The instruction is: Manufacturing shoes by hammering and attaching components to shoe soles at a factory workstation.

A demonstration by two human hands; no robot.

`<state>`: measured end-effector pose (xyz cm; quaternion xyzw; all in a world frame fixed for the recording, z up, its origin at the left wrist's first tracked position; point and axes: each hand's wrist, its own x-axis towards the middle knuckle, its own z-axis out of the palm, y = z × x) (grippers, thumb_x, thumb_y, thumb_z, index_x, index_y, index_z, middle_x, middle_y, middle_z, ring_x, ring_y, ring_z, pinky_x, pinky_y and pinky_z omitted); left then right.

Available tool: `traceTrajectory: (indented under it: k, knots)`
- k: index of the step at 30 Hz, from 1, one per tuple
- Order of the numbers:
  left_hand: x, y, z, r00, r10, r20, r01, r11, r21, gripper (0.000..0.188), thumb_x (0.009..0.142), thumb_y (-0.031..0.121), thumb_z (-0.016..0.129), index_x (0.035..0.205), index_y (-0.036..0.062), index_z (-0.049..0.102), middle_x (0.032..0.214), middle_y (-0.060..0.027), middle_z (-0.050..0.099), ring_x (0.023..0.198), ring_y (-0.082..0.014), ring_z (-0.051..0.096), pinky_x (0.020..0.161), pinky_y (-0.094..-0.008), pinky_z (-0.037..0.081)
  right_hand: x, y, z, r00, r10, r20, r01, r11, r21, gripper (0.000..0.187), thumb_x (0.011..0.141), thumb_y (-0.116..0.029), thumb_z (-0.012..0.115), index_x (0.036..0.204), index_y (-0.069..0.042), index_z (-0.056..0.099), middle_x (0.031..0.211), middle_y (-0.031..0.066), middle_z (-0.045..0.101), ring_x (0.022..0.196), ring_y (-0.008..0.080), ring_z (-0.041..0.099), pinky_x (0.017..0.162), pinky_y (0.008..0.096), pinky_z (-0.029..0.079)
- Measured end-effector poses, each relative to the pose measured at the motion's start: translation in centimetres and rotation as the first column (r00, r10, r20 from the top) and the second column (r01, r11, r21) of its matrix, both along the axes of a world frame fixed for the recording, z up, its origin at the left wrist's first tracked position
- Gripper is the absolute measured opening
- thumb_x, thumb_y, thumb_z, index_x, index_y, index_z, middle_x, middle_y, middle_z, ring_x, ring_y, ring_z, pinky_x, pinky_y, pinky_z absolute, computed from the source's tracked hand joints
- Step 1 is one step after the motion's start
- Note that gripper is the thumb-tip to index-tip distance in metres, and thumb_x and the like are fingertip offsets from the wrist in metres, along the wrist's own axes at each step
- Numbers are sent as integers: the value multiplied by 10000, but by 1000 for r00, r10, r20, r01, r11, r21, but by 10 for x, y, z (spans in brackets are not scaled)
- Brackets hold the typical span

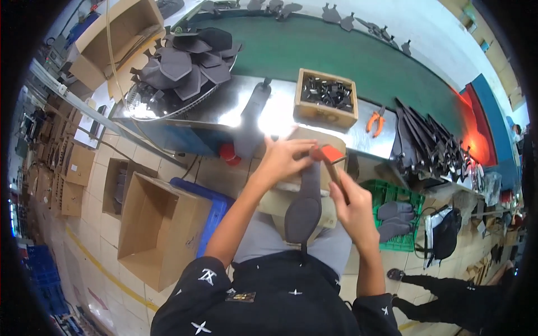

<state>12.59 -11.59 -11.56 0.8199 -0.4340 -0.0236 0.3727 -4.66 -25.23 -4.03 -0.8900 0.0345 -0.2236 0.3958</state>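
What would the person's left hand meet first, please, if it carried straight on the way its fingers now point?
The left hand points right, at the orange-headed tool held by the right hand over the dark grey piece. That tool head would likely come first; depth is hard to judge.

open brown cardboard boxes (159,224) stand on the floor, left.

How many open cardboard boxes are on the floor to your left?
2: a large open box beside the left arm, and a smaller one just behind it holding dark pieces. Others may be hidden.

Wooden box (327,107) and orange pliers (376,121) crowd the steel bench (224,109) ahead.
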Motion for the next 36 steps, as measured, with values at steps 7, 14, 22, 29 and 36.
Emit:
traceTrajectory:
  k: [7,14,22,29,36]
  knots:
    - [-61,50,41,892,-374,-253,287,902,-323,214,846,146,719,1018,23,748,886,-126,729,734,-199,703,624,-252,510,10,-14,-3,995,-52,85,70,973,-220,436,932,-59,617,1349,9,512,987,189,653,761,337,663,690,381,528]
    - [-124,90,99,639,-417,-647,97,877,-470,255,896,173,703,787,-47,635,650,-97,544,593,-129,483,561,-299,390,15,-10,5,943,317,-99,-325,819,-472,394,888,-227,679,1218,-16,633,1188,132,646,1009,304,645,807,439,518]
    - [-127,103,116,418,-556,-719,304,831,-466,180,868,154,738,925,-16,754,797,-130,717,746,-177,688,646,-281,482,-20,17,46,638,761,116,-722,538,435,338,847,-227,749,989,72,683,945,172,676,877,299,649,797,379,511]
    - [-135,95,115,317,-623,-715,375,775,-509,210,891,199,724,877,-10,747,724,-105,685,658,-146,639,597,-290,449,-16,25,43,488,825,285,-828,334,451,328,842,-235,766,823,63,629,709,121,574,575,269,535,500,363,424]
    - [-118,101,44,45,-622,-782,320,750,-578,395,928,146,693,1280,15,569,1075,-29,651,1007,-78,588,898,-254,463,-57,-51,17,979,150,137,-180,954,240,607,917,-573,600,751,10,578,665,63,547,594,133,522,505,252,380]
